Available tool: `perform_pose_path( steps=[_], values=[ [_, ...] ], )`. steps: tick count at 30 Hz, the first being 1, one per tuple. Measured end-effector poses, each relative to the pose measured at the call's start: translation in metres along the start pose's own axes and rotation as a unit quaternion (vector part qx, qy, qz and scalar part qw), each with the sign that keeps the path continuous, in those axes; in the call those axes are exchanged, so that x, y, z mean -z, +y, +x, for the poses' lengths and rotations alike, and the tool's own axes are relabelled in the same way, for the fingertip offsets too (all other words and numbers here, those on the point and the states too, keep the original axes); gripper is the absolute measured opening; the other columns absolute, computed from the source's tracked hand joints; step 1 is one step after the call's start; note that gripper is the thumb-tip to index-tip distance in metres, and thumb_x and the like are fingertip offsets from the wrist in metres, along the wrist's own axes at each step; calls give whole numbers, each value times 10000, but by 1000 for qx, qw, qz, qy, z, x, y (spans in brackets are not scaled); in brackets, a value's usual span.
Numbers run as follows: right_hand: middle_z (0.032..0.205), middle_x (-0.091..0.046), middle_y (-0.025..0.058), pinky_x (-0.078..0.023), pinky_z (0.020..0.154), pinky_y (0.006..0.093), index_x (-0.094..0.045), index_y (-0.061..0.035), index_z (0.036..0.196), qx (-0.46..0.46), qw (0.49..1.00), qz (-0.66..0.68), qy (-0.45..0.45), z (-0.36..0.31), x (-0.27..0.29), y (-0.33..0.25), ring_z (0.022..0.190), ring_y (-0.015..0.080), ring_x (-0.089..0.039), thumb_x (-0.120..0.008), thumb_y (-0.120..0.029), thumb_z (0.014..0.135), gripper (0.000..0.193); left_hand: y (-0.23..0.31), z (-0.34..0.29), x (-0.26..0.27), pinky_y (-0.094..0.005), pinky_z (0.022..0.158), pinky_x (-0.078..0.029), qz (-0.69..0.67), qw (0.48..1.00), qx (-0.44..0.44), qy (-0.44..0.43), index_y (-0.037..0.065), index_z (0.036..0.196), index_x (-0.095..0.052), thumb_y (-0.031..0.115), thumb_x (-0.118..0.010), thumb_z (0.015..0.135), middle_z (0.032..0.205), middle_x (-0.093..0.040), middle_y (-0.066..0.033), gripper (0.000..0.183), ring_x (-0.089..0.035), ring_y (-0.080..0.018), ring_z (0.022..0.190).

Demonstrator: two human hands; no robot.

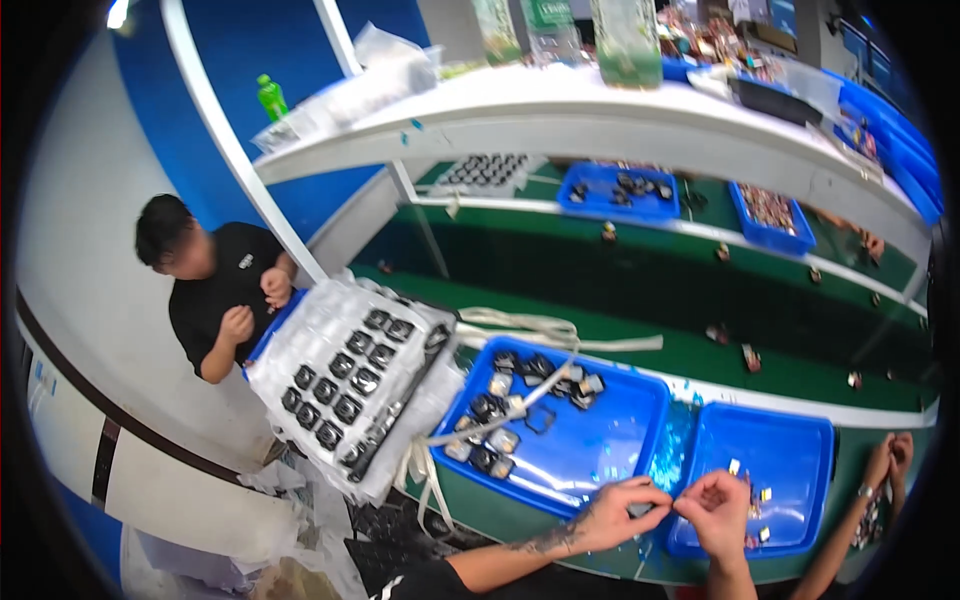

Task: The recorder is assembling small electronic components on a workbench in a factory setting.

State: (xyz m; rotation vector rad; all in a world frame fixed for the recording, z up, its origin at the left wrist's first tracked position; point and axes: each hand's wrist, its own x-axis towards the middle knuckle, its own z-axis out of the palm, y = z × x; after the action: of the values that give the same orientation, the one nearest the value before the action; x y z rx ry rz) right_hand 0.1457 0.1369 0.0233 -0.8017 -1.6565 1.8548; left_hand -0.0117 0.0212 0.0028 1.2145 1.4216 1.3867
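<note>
My left hand [622, 515] is closed in a pinch, with a small grey piece [638, 510] showing between its fingers; its kind is too small to tell. Close beside it, my right hand [716, 508] also pinches, its fingertips almost meeting those of the left; whatever they hold is hidden. Both hands are over the gap between two blue trays. The left blue tray [610, 445] contains several black square housings [487, 407] and pale pieces. Small parts [765, 495] lie in the right blue tray [790, 432], next to my right hand.
Blue scraps [672, 455] fill the gap between the trays. A plastic tray of black parts [345, 375] stands at left, near a person in black [225, 270]. White straps [525, 328] lie behind the left tray. Another person's hands [890, 462] are at right. A white shelf [600, 120] crosses above.
</note>
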Motion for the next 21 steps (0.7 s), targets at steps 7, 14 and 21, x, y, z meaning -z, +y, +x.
perform_pose_path(
  steps=[7,14,21],
  values=[
    [836,-676,97,-546,751,263,-624,45,876,36,995,-74,-47,7,-12,-6,798,141,-663,-714,50,799,118,-11,-7,0,-269,696,-469,12,998,-31,57,15,986,-701,99,-713,860,848,-621,-66,152,-597,-148,778],
    [860,-664,61,-543,713,241,-645,6,906,51,990,-108,-78,18,-22,-2,799,100,-641,-734,-82,843,140,-19,-6,10,-268,676,-476,4,995,-33,90,2,937,-714,50,-742,814,803,-650,-73,135,-613,-140,745],
    [828,-585,95,-498,614,372,-613,-60,889,292,887,-358,-12,6,-40,-7,736,296,-615,-685,-154,870,120,-22,-14,12,-266,685,-481,29,991,3,130,-6,918,-713,45,-752,786,807,-659,-84,147,-626,-150,748]
  ],
)
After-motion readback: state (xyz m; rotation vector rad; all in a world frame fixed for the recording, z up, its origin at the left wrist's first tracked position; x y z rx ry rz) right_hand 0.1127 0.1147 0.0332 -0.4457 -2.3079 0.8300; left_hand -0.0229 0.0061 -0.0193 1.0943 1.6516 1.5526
